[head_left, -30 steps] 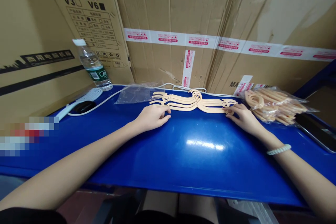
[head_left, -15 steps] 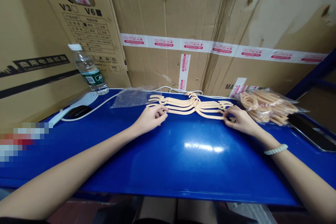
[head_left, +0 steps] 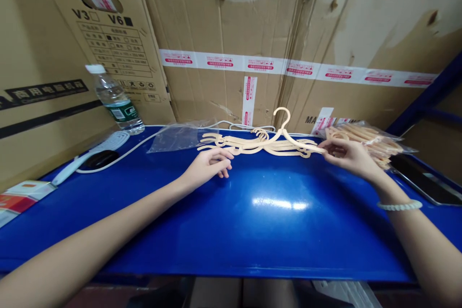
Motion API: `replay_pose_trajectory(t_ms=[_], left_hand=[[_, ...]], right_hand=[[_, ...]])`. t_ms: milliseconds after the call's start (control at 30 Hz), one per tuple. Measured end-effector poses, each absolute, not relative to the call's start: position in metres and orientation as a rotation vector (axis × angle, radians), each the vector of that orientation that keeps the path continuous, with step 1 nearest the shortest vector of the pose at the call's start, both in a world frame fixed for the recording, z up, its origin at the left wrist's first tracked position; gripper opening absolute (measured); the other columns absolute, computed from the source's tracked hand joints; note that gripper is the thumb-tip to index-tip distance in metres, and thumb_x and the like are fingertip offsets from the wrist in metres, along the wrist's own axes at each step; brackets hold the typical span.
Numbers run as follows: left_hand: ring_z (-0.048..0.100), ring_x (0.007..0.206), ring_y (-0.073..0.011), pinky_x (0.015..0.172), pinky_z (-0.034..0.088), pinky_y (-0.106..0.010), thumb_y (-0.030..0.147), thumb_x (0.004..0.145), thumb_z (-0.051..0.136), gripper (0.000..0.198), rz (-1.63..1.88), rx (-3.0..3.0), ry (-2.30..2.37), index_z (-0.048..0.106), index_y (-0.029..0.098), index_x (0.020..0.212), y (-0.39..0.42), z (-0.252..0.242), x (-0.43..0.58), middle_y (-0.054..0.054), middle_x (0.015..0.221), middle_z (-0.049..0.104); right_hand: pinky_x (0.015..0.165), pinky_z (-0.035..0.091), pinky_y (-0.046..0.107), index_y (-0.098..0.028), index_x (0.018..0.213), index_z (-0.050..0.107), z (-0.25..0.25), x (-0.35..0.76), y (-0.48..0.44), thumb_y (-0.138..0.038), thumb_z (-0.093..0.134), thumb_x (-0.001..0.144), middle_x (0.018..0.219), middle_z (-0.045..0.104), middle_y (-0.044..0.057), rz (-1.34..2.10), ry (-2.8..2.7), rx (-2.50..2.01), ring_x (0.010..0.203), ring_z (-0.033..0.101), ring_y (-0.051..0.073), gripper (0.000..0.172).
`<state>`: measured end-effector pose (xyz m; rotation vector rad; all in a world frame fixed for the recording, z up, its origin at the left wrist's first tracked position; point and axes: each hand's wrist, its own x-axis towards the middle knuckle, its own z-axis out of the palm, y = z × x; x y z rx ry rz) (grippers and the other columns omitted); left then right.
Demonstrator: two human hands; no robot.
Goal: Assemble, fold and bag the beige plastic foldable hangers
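A peach plastic clothes hanger (head_left: 282,131) is raised, its hook up above the others. Its right end is pinched in my right hand (head_left: 344,158), while its left arm slopes down over the stack. Several matching hangers (head_left: 249,145) lie overlapped flat on the blue table, their hooks toward the back. My left hand (head_left: 211,166) rests beside the left ends of these hangers, fingers loosely curled and slightly apart, with nothing visible in them.
A clear plastic bag (head_left: 173,137) lies left of the hangers. Bagged hangers (head_left: 368,139) and a phone (head_left: 426,178) are at the right. A water bottle (head_left: 121,106), a pale brush-like object (head_left: 90,154) and a box (head_left: 21,197) stand or lie left. Cardboard (head_left: 216,19) walls the back.
My right hand has moved right and lifted one hanger by its right end, so its hook now stands above the stack. My left hand has loosened beside the left ends.
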<state>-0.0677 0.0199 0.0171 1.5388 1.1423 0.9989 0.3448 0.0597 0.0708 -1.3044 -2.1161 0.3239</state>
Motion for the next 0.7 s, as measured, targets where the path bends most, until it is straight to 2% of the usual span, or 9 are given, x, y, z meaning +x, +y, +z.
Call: replay_pose_trajectory(t_ms=[133,267,333,433,567,700], left_hand=[[0.072,0.078,-0.018,0.067,0.058,-0.029,0.031,0.08,0.07,0.027,1.015,1.404,1.144,0.065,0.013,0.1,0.017,0.019,-0.065,-0.009,0.094,0.073],[0.073,0.09,-0.0201,0.082,0.06,-0.035,0.025,0.082,0.072,0.049,1.143,1.153,1.114,0.054,0.016,0.127,0.014,0.023,-0.059,-0.015,0.125,0.066],[0.073,0.091,-0.0198,0.088,0.06,-0.039,0.022,0.084,0.07,0.054,1.217,1.082,1.087,0.046,0.018,0.132,0.014,0.023,-0.056,-0.016,0.131,0.061],[0.073,0.09,-0.0184,0.085,0.06,-0.036,0.022,0.085,0.069,0.055,1.269,1.175,1.049,0.042,0.019,0.132,0.014,0.021,-0.055,-0.014,0.127,0.061],[0.067,0.07,-0.0122,0.063,0.056,-0.027,0.025,0.081,0.072,0.066,1.176,1.495,1.023,0.04,0.022,0.138,0.013,0.012,-0.057,-0.008,0.117,0.062],[0.054,0.058,-0.0096,0.055,0.046,-0.023,0.03,0.086,0.066,0.055,1.058,1.734,1.041,0.05,0.019,0.138,0.011,0.006,-0.059,0.0,0.085,0.062]], right_hand=[[0.064,0.055,0.032,-0.019,0.088,0.071,0.077,0.346,0.056,-0.051,0.072,0.078,0.079,0.068,0.006,0.271,-2.028,-1.296,0.067,0.064,0.018,0.034],[0.062,0.055,0.031,-0.019,0.087,0.069,0.076,0.34,0.054,-0.048,0.072,0.078,0.08,0.067,0.005,0.272,-1.986,-1.243,0.066,0.062,0.017,0.031],[0.062,0.054,0.031,-0.02,0.09,0.069,0.072,0.335,0.053,-0.044,0.071,0.08,0.08,0.066,0.005,0.263,-2.01,-1.21,0.066,0.061,0.017,0.027],[0.06,0.052,0.03,-0.02,0.094,0.068,0.067,0.323,0.048,-0.037,0.069,0.081,0.076,0.065,0.003,0.227,-2.099,-1.156,0.063,0.058,0.016,0.022],[0.057,0.048,0.028,-0.02,0.093,0.066,0.061,0.305,0.039,-0.03,0.064,0.083,0.072,0.062,0.001,0.21,-2.227,-1.086,0.06,0.055,0.015,0.014],[0.062,0.048,0.029,-0.02,0.097,0.066,0.053,0.295,0.036,-0.026,0.061,0.087,0.079,0.064,0.002,0.176,-2.358,-1.01,0.066,0.057,0.016,0.013]])
